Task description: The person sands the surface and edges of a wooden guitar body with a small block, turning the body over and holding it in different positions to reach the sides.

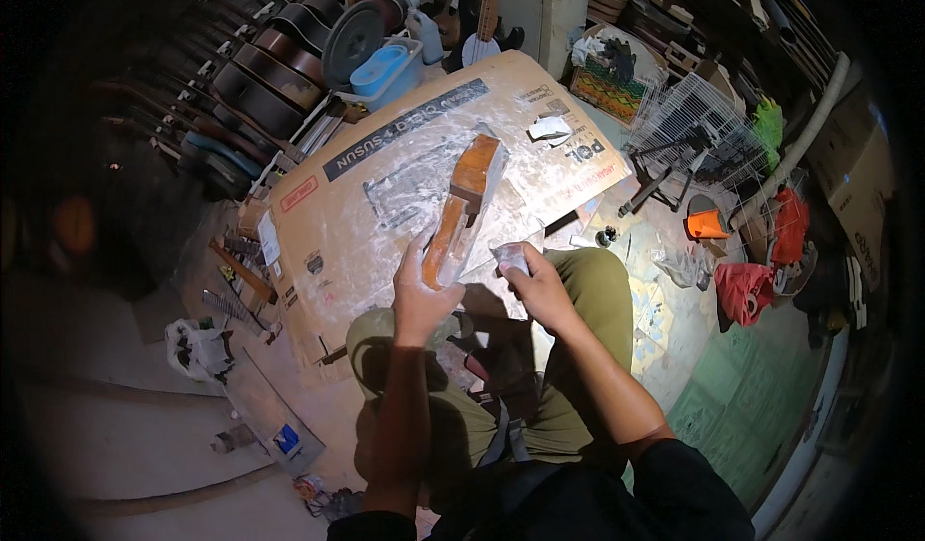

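Note:
My left hand point(420, 302) is closed round the near end of a long brown wooden piece point(474, 173). This piece has a thick block at its far end, a narrower near part and pale dust on its sides. It slants away over a flattened cardboard sheet point(337, 223) smeared with white dust. My right hand point(541, 292), just to the right and apart from the wood, pinches a small folded piece of sandpaper point(511, 256), greyish and dusty. Farther up the cardboard lies a crumpled white scrap point(550, 130).
Guitars point(260, 93) stand in a row at the far left, beside a blue tub point(381, 71). Back right are a wire cage point(708, 122) and a patterned basket point(609, 93). An orange object point(708, 223) and a red cloth point(744, 292) lie right. My knees flank the cardboard's near edge.

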A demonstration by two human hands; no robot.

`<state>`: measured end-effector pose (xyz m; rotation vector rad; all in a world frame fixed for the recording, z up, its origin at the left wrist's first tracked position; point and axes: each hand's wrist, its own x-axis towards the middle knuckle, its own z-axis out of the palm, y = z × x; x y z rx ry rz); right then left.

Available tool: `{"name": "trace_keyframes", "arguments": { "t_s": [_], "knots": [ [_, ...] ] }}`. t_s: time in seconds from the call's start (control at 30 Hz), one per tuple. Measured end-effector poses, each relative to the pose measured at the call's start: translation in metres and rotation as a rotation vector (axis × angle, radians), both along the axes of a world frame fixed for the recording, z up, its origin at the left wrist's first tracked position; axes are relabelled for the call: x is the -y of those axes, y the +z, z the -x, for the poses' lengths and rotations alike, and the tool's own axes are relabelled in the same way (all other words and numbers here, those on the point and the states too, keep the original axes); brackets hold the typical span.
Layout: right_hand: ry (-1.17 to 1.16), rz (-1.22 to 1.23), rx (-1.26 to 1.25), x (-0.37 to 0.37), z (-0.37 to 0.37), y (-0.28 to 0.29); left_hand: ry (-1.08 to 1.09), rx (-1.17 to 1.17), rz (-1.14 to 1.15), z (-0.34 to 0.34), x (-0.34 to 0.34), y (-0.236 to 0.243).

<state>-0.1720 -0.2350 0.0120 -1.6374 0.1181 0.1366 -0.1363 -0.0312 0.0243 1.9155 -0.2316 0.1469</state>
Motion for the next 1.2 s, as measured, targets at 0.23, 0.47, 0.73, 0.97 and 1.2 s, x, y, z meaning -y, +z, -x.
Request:
{"name": "trace_keyframes", "arguments": {
  "t_s": [0.23, 0.47, 0.73, 0.97, 1.2],
  "knots": [
    [0.055, 0.633, 0.610, -0.023, -0.013, 0.037, 0.092, -0.018, -0.076, 0.003, -0.006, -0.004],
    [0.123, 0.938, 1.015, -0.020, -0.045, 0.017, 0.034, -0.094, -0.029, 0.006, -0.001, 0.008],
    [0.221, 0.942, 1.049, -0.021, -0.040, 0.009, 0.012, -0.081, -0.024, 0.005, -0.001, 0.012],
    [0.020, 0.331, 0.366, -0.016, -0.043, 0.013, 0.138, 0.158, -0.028, 0.007, 0.001, 0.018],
    [0.108, -0.590, -0.407, -0.011, -0.013, 0.030, 0.043, 0.268, -0.142, 0.010, 0.003, 0.019]
  ]
}}
